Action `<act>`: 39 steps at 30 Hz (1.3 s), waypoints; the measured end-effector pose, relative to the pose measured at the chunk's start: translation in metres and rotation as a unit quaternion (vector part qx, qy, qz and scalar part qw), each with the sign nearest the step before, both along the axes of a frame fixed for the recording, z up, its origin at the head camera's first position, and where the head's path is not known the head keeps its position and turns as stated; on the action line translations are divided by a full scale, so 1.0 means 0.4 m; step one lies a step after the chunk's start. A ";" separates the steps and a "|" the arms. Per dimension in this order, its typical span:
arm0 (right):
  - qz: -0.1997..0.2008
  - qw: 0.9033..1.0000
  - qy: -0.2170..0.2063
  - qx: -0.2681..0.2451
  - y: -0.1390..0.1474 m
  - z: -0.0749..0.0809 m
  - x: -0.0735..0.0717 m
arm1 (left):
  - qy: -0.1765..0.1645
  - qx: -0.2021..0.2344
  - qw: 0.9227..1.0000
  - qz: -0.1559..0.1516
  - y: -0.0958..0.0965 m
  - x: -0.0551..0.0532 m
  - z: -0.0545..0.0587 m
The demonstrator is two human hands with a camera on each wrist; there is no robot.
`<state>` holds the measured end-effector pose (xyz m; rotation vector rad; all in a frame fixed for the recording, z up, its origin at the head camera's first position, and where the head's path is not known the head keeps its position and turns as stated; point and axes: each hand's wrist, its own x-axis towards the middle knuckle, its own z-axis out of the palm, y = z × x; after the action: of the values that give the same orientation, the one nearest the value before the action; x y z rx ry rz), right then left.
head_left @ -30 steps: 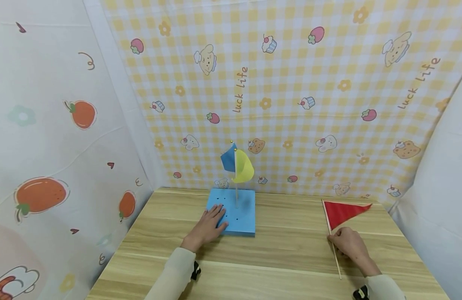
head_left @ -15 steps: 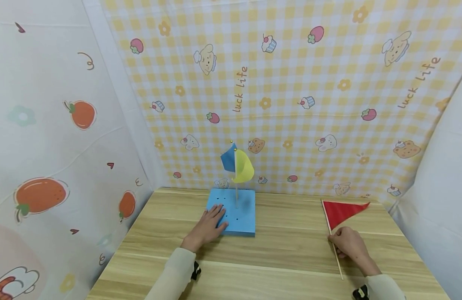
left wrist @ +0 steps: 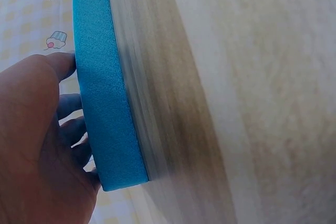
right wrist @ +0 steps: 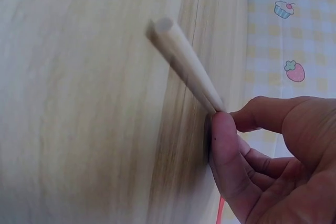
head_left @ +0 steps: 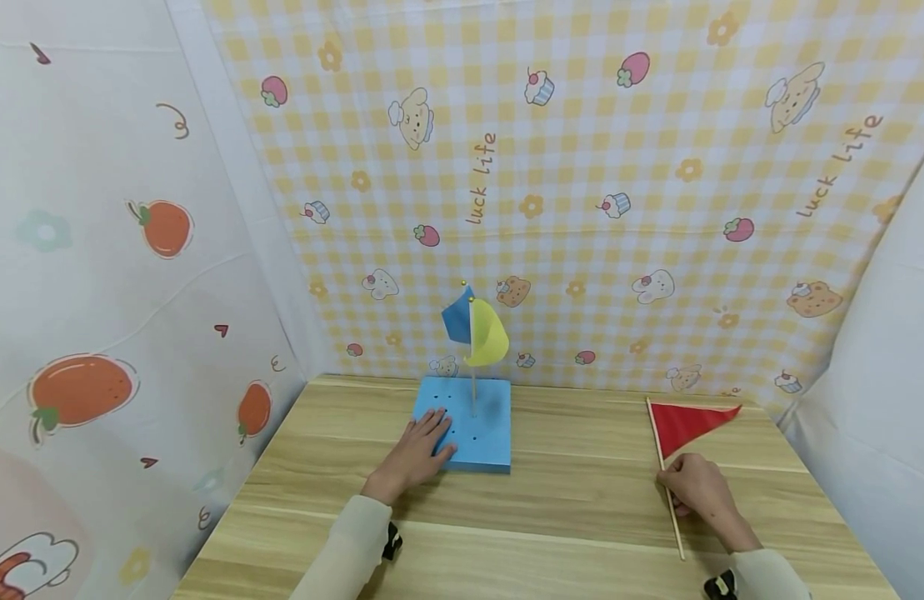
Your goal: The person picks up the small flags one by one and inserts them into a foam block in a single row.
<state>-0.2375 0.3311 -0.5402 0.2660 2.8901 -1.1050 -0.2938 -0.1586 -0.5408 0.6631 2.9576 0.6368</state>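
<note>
Red triangular pennant [head_left: 690, 427] at right of wood-grain tabletop [head_left: 566, 500]; contact with it unclear. Risk, judged: single-spot pinch may let wooden stick [head_left: 669, 502] roll or pivot, swinging cloth. Appearance: flat cloth tapering rightward; stick pale, round, blunt-ended. Right hand [head_left: 701, 490]: fingertips pinch stick below cloth. Left hand [head_left: 417, 448]: fingers extended on drilled light-blue foam block [head_left: 487, 454]; light hold might let block slide, toppling upright yellow flag [head_left: 489, 335].
</note>
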 end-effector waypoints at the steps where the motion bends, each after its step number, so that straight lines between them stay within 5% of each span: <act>1: 0.000 1.000 0.000 0.000 0.000 0.000 0.000 | -0.001 -0.002 1.000 0.000 0.000 -0.001 0.000; 39: -0.007 1.000 -0.003 -0.011 -0.006 0.019 -0.014 | 0.001 0.005 1.000 0.001 0.002 0.000 0.002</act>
<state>-0.2432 0.3287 -0.5324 0.2883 2.8736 -1.1360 -0.2937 -0.1578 -0.5399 0.6628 2.9586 0.6530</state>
